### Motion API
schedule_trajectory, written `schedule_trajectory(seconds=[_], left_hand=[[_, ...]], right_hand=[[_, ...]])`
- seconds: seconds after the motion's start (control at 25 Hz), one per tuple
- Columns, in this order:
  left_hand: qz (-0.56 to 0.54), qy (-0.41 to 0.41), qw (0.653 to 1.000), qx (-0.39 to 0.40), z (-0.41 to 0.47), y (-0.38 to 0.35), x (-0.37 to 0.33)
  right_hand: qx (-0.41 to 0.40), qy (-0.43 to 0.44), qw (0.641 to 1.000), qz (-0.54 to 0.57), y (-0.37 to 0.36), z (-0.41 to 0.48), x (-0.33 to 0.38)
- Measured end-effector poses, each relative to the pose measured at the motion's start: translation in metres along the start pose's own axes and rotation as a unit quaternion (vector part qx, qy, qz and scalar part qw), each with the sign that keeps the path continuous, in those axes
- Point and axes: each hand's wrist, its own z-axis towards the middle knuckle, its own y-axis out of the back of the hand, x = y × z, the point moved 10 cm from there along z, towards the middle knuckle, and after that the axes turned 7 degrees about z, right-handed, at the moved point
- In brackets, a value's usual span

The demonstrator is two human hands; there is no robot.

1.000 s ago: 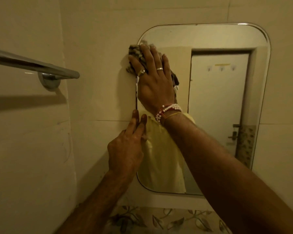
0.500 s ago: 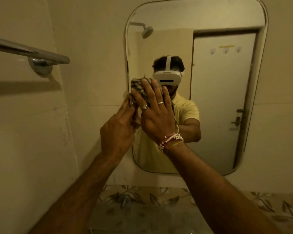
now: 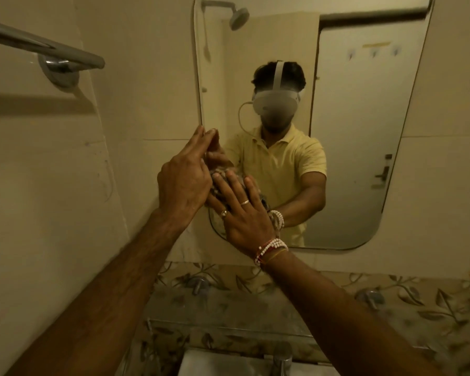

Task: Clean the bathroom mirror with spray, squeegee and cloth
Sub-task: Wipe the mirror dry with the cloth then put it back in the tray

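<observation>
The rounded wall mirror (image 3: 364, 158) fills the upper middle of the head view and reflects a person in a yellow shirt. My right hand (image 3: 242, 213) presses a dark patterned cloth (image 3: 221, 176) flat against the mirror's lower left part; most of the cloth is hidden under the fingers. My left hand (image 3: 185, 177) rests with straight fingers on the mirror's left edge, just left of the right hand and overlapping it. No spray bottle or squeegee is in sight.
A metal towel bar (image 3: 46, 52) sticks out from the left wall at upper left. Below the mirror runs a leaf-patterned tile band with a wall tap (image 3: 200, 284). A white basin (image 3: 215, 362) and its tap (image 3: 281, 358) sit at the bottom edge.
My right hand has wiped the cloth down the mirror's left side, from the top corner to the lower part. My left hand stayed on the left edge.
</observation>
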Motion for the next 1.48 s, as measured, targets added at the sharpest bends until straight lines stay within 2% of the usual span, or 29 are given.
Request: schedule_trajectory(seconds=[0.16,0.32,0.44,0.84,1.04,1.48], left_hand=[[0.02,0.019,0.999,0.019,-0.002,0.001,-0.004],[0.053,0.034,0.997,0.04,-0.01,-0.009,-0.015],[0.067,0.047,0.995,0.05,-0.014,-0.019,-0.02],[0.09,0.057,0.994,0.038,-0.021,-0.031,-0.024],[0.092,0.059,0.994,0.032,-0.022,-0.035,-0.02],[0.085,-0.041,0.995,0.024,-0.083,-0.069,-0.057]], right_hand=[[0.075,0.04,0.996,-0.002,-0.029,-0.042,0.022],[0.105,0.064,0.992,-0.026,-0.04,-0.069,0.03],[0.113,0.04,0.993,-0.017,-0.033,-0.081,0.015],[0.005,-0.112,0.992,-0.062,0.061,-0.144,-0.097],[-0.085,-0.249,0.964,-0.05,0.093,-0.161,-0.138],[-0.095,-0.262,0.96,-0.014,0.106,-0.161,-0.13]])
